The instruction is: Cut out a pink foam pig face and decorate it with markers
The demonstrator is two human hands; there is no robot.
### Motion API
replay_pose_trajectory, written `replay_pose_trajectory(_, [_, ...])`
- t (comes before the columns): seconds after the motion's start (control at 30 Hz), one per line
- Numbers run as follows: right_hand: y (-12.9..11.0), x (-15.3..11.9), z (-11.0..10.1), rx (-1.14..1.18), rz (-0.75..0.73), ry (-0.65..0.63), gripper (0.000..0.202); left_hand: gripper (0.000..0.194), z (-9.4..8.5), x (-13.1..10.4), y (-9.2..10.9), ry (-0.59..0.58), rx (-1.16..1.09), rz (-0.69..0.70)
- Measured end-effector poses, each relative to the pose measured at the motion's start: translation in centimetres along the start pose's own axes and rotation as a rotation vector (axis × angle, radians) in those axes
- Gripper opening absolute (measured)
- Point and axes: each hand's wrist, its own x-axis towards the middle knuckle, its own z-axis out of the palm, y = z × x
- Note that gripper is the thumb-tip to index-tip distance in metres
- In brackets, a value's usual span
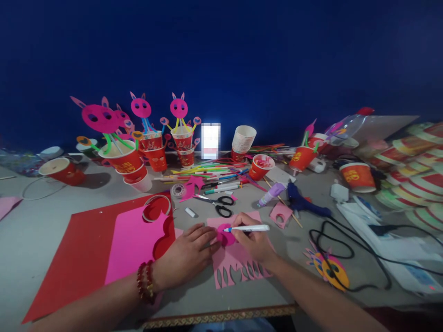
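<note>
My right hand (254, 242) is closed round a white marker (254, 228) with a blue tip, which touches a magenta paper circle (226, 236). Flat on the left lies my left hand (190, 251), fingers stretched out, its fingertips at the circle's left edge. Under the circle is a pink paper sheet (238, 272) with several leaf-shaped cut-outs along its lower edge. Black-handled scissors (221, 203) lie just beyond, beside a white marker cap (190, 212). Red and magenta sheets (129, 244) lie left of my left hand, with a tape roll (155, 207) on them.
Red paper cups (124, 159) with magenta paper figures stand at the back left. Colored pipe cleaners (207, 173) spread across the back. On the right are a blue glue gun (306, 203), black cables, an orange paper figure (335, 273), a white power strip and stacked cups.
</note>
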Motion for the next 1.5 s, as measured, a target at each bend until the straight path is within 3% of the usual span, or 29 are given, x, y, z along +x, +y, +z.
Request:
replay_pose_trajectory(0.4, [0.3, -0.1, 0.0, -0.015, 0.018, -0.021, 0.010, 0.042, -0.1, -0.1, 0.0, -0.009, -0.025, -0.001])
replay_pose_trajectory(0.53, [0.0, -0.1, 0.0, -0.010, 0.019, 0.015, 0.009, 0.045, -0.4, -0.3, -0.1, 0.059, -0.122, -0.023])
replay_pose_trajectory(0.63, [0.1, -0.1, 0.0, 0.000, 0.002, 0.049, 0.009, 0.032, -0.7, -0.5, -1.2, 0.181, -0.112, -0.132])
replay_pose_trajectory(0.7, [0.2, -0.2, 0.0, 0.009, 0.009, 0.049, 0.011, 0.029, -0.9, -0.6, -2.3, 0.245, 0.013, -0.248])
replay_pose_trajectory(0.77, [0.4, -0.3, 0.0, 0.022, 0.020, 0.040, 0.012, 0.029, -1.0, -0.6, -3.5, 0.249, 0.170, -0.341])
replay_pose_trajectory(0.87, [0.5, -0.5, 0.0, 0.033, 0.002, 0.036, 0.013, 0.026, -0.9, -0.5, -4.4, 0.174, 0.263, -0.374])
replay_pose_trajectory(0.93, [0.2, -0.6, 0.0, 0.000, -0.042, 0.033, 0.011, 0.023, -0.8, -0.3, -4.3, 0.159, 0.217, -0.342])
replay_pose_trajectory(1.03, [-0.6, -0.7, -0.1, -0.047, -0.158, -0.010, 0.007, 0.017, -0.7, -0.3, -3.5, 0.232, 0.050, -0.303])
replay_pose_trajectory(1.17, [-1.4, -0.9, -0.3, -0.073, -0.276, -0.108, 0.018, 0.015, -0.6, -0.4, -2.4, 0.270, -0.196, -0.302])
replay_pose_trajectory(1.33, [-1.1, -0.8, -0.2, -0.095, -0.242, -0.203, 0.021, 0.019, -0.8, -0.5, -2.0, 0.248, -0.367, -0.244])
replay_pose_trajectory(1.5, [-0.8, -0.8, 0.2, -0.082, -0.226, -0.290, 0.020, 0.019, -1.0, -0.4, -1.5, 0.192, -0.398, -0.193])
